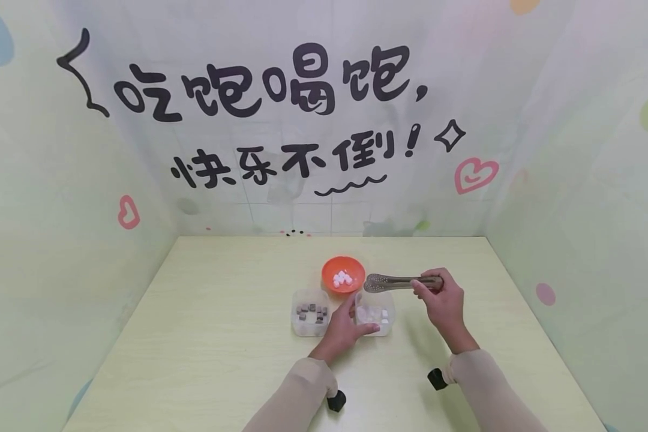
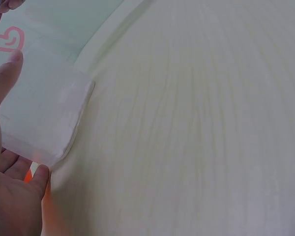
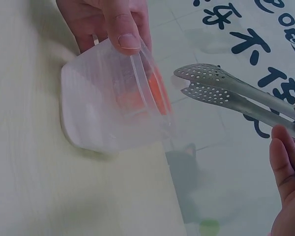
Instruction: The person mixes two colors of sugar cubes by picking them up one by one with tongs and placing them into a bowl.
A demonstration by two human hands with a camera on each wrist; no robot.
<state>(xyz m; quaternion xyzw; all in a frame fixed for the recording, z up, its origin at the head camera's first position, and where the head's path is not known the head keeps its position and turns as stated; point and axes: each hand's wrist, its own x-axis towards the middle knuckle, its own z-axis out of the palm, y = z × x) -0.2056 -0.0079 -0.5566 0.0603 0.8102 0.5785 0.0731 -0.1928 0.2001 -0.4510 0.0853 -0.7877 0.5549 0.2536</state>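
My left hand [image 1: 341, 333] holds a clear plastic container [image 1: 382, 329] by its left side, thumb along the near wall. Several white pieces [image 1: 384, 318] lie inside it. In my right hand [image 1: 446, 307] is a pair of metal tongs [image 1: 396, 283] with perforated ends, above the container's far rim. A small whitish piece [image 3: 180, 82] shows between the tong tips in the right wrist view. Just behind the container stands an orange bowl [image 1: 328, 269] with several white cubes [image 1: 342, 278] in it. The left wrist view has the container wall [image 2: 44, 103] beside the thumb.
A second clear container [image 1: 302, 330] with several dark brownish cubes [image 1: 312, 308] stands left of my left hand. All of it is on a pale wood-grain table [image 1: 205, 336]. Printed cloth walls [image 1: 281, 210] rise at the table's back and sides.
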